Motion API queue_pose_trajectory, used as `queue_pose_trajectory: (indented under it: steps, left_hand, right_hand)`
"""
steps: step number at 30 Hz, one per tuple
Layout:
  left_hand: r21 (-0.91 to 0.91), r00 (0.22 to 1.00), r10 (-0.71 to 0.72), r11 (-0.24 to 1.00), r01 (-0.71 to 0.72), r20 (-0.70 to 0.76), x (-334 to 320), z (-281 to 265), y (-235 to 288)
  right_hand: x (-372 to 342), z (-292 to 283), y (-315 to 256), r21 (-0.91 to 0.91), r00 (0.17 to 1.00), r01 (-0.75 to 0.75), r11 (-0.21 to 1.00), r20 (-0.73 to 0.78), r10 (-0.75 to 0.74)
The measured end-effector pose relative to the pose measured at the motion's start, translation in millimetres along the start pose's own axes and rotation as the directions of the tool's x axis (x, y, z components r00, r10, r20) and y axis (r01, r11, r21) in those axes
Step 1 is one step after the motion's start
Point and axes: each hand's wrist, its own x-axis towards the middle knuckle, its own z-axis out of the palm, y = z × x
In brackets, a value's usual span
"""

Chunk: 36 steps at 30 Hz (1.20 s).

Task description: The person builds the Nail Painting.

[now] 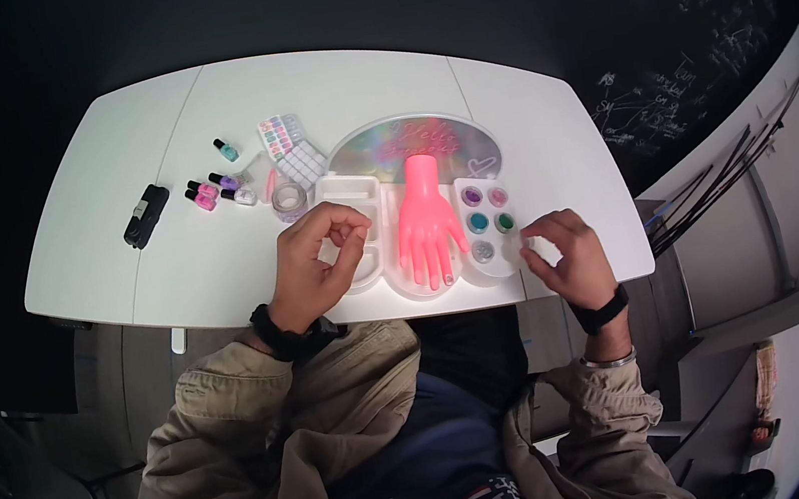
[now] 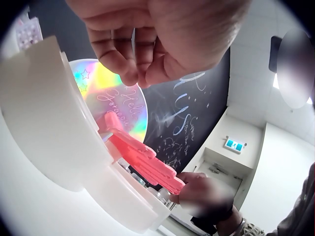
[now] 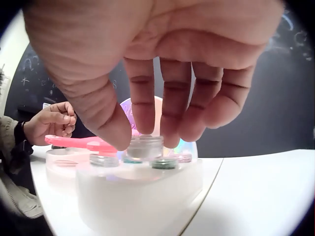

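A pink model hand [image 1: 427, 223] lies palm down on a white base, fingers pointing toward the person. The right hand [image 1: 574, 259] is at the right-hand tray; in the right wrist view its thumb and fingertips pinch a clear jar [image 3: 145, 147] standing higher than the jars around it. Purple, pink, teal, green [image 1: 505, 222] and silver [image 1: 484, 251] pots sit in that tray. Above the left compartment tray [image 1: 347, 188], the left hand [image 1: 317, 265] has its fingers curled and thumb tip against them; nothing shows between them. One fingertip of the model hand carries a small silvery spot.
Behind the model hand stands a holographic board [image 1: 371, 147]. To the left lie nail polish bottles [image 1: 203, 196], a tape roll [image 1: 289, 199], sheets of coloured nails [image 1: 281, 136], a white segmented case [image 1: 304, 164] and a black bundle [image 1: 146, 216]. The white table's near edge runs before the person.
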Motion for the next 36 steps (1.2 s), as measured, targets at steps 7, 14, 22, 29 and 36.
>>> queue_pose_trajectory:
  steps: [7,14,22,29,36]
  left_hand:
    - [-0.009,1.000,-0.009,1.000,0.009,0.005,-0.2,-0.7,0.9]
    - [-0.001,1.000,-0.013,1.000,0.013,0.011,0.0,-0.1,1.0]
    - [-0.007,0.998,-0.045,0.999,0.046,0.051,-1.4,1.8,-2.2]
    - [0.041,0.989,-0.090,0.995,0.086,0.116,-3.2,2.7,-8.1]
    - [0.094,0.979,-0.106,0.991,0.091,0.172,-4.3,6.1,-13.4]
  right_hand:
    - [-0.1,9.5,-5.6,-0.021,0.997,0.008,1.000,0.079,-0.006]
    - [-1.2,13.0,-2.5,-0.015,0.997,0.018,1.000,0.076,-0.016]
    - [-7.0,17.5,-0.9,-0.031,0.998,0.024,0.999,0.063,-0.022]
    - [-19.9,9.4,-14.8,-0.002,0.997,-0.003,1.000,-0.080,0.003]
    - [-55.0,6.6,-31.9,0.109,0.976,-0.056,0.993,-0.204,0.077]
